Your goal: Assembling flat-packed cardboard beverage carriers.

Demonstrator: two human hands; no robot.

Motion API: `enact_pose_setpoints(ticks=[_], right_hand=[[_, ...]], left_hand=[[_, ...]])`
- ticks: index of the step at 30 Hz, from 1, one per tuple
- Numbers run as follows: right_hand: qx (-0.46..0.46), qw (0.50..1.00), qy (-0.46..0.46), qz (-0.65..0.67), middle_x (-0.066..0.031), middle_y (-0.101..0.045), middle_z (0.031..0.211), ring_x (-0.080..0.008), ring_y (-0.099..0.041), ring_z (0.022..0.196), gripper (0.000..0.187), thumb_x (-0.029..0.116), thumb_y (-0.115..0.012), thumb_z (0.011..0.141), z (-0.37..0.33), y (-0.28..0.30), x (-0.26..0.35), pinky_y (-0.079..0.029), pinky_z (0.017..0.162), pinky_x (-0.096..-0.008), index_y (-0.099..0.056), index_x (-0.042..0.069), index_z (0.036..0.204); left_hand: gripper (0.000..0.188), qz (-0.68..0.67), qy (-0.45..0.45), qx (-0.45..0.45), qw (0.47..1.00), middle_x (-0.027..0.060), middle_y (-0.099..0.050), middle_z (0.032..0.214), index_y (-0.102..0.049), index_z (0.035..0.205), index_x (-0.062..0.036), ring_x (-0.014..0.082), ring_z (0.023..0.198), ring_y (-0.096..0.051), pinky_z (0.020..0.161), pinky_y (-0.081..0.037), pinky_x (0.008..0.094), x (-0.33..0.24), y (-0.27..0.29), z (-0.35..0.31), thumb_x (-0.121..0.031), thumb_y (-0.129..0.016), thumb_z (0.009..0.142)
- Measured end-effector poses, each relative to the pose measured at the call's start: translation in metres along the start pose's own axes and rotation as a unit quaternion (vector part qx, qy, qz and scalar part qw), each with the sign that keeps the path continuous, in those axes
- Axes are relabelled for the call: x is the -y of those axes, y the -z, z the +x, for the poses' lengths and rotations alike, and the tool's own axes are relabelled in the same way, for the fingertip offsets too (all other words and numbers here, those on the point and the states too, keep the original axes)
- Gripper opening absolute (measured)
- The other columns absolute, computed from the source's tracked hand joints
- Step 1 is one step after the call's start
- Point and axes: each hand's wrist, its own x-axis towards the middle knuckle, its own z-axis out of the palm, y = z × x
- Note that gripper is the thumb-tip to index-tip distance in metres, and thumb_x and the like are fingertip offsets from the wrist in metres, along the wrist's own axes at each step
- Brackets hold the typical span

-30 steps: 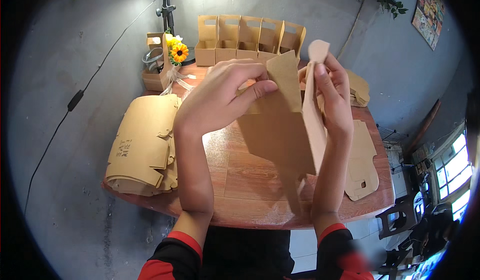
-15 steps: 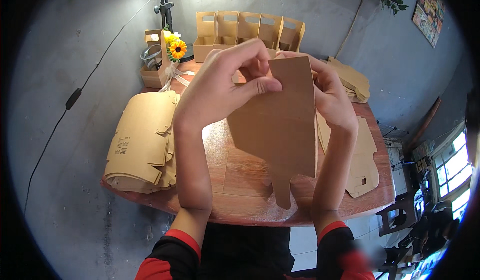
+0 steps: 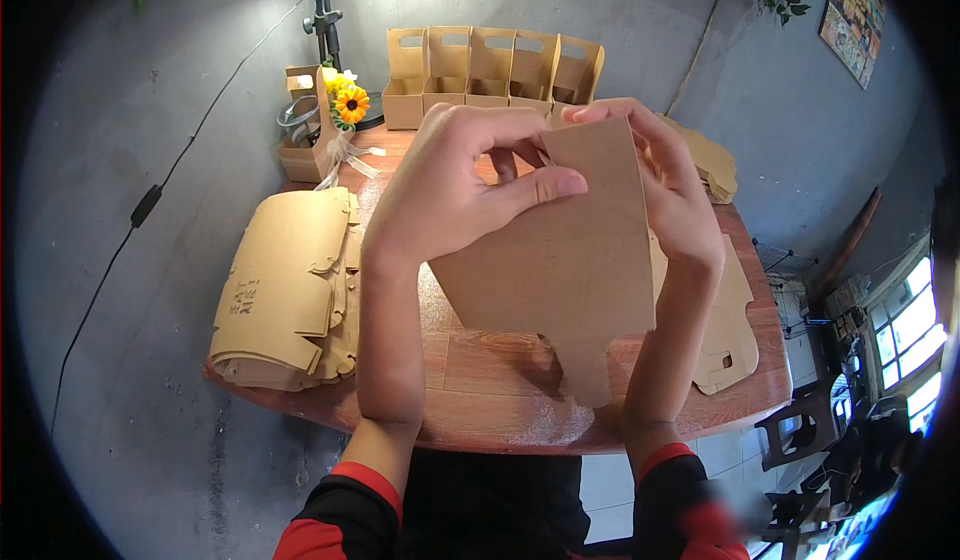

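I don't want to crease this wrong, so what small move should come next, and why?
Perhaps bend the narrow tab inward: it hangs free from the near edge of the cardboard piece. The left hand pinches the upper part and the right hand is at the right edge, so it seems steady enough.

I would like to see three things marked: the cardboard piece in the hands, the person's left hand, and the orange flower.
Cardboard piece (image 3: 555, 280): head view, on its broad flat panel.
Left hand (image 3: 458, 175): head view, on the back of the hand.
Orange flower (image 3: 352, 105): head view, on its dark centre.
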Motion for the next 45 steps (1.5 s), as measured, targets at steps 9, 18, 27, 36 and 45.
enact_pose_setpoints(ticks=[9, 18, 27, 36, 45], right_hand=[[-0.115, 0.992, 0.031, -0.045, -0.0115, -0.070, 0.119, -0.0147, -0.064, 0.105, 0.018, 0.016, -0.071, 0.095, -0.015, -0.014, 0.028, -0.049, 0.094, -0.0324, -0.062, 0.000, 0.092], [-0.154, 0.978, -0.034, -0.138, -0.0050, -0.071, 0.084, -0.0092, -0.064, 0.081, 0.025, 0.017, -0.072, 0.091, -0.015, -0.007, 0.021, -0.053, 0.074, -0.0283, -0.057, 0.001, 0.080], [-0.157, 0.971, -0.089, -0.157, -0.0030, -0.067, 0.069, -0.0062, -0.060, 0.066, 0.027, 0.021, -0.073, 0.091, -0.013, -0.011, 0.025, -0.049, 0.060, -0.0257, -0.062, -0.001, 0.078], [-0.154, 0.937, -0.049, -0.309, -0.0151, -0.074, 0.093, -0.0247, -0.072, 0.089, 0.022, 0.015, -0.072, 0.088, -0.020, -0.007, 0.020, -0.055, 0.077, -0.0372, -0.070, -0.001, 0.103], [0.027, 0.878, 0.056, -0.474, -0.0186, -0.064, 0.130, -0.0387, -0.063, 0.114, 0.076, 0.047, -0.079, 0.081, -0.043, -0.008, 0.047, -0.050, 0.095, -0.0460, -0.057, 0.001, 0.137]], left_hand=[[0.029, 0.037, 0.039, -0.008, 0.999, 0.0049, -0.071, 0.075, -0.074, 0.090, 0.0015, 0.0106, 0.064, -0.063, 0.064, -0.050, 0.0248, -0.021, -0.008, 0.000, -0.023, -0.087, 0.081], [0.020, 0.080, -0.024, 0.018, 0.996, 0.0122, -0.077, 0.087, -0.076, 0.098, -0.0001, 0.0217, 0.077, -0.075, 0.071, -0.055, 0.0304, -0.021, 0.002, -0.010, -0.013, -0.081, 0.083], [0.011, 0.138, 0.001, 0.013, 0.990, 0.0101, -0.077, 0.086, -0.079, 0.094, -0.0046, 0.0236, 0.076, -0.074, 0.076, -0.055, 0.0332, -0.021, 0.001, -0.009, -0.011, -0.077, 0.085], [0.010, 0.264, -0.041, 0.038, 0.963, 0.0091, -0.077, 0.090, -0.079, 0.094, -0.0077, 0.0285, 0.079, -0.072, 0.088, -0.054, 0.0385, -0.026, -0.007, -0.015, -0.012, -0.077, 0.085], [0.020, 0.161, -0.039, 0.046, 0.985, 0.0139, -0.075, 0.097, -0.074, 0.102, -0.0022, 0.0327, 0.084, -0.072, 0.075, -0.057, 0.0359, -0.032, -0.020, -0.011, -0.007, -0.077, 0.083]])
